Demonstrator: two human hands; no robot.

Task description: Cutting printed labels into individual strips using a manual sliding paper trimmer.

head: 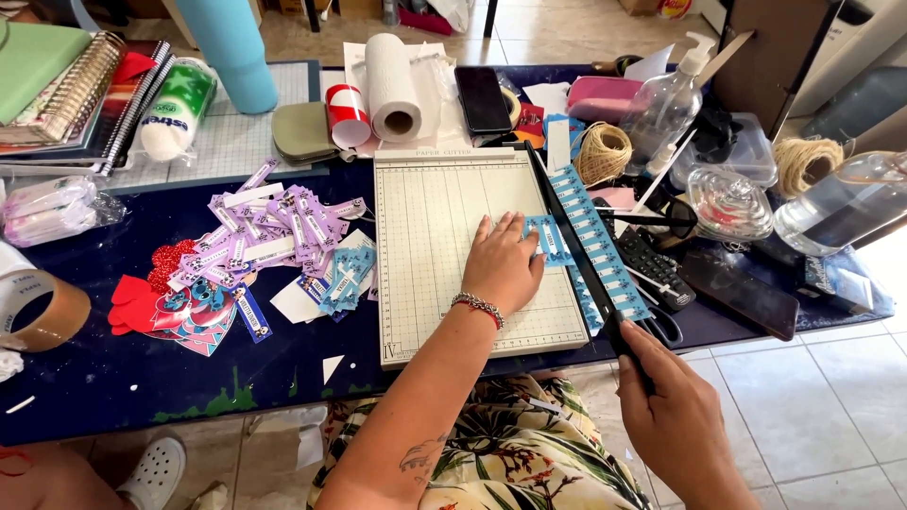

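The left hand [501, 264] lies flat, fingers spread, on one paper cutter [472, 250], pressing one small blue label piece [546, 238] at its fingertips against the cutting edge. The right hand [675, 416] is closed around the handle end of the single black blade arm [586, 264], nearer the body. One long blue label strip [600, 247] lies beyond the blade, right of the left hand; one roll of paper towel [395, 87] stands on the desk [113, 378] far ahead of both hands.

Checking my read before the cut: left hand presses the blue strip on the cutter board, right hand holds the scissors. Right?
Not quite. In the head view the right hand grips the cutter's blade handle, not scissors. The left hand does press the blue strip on the cutter board.
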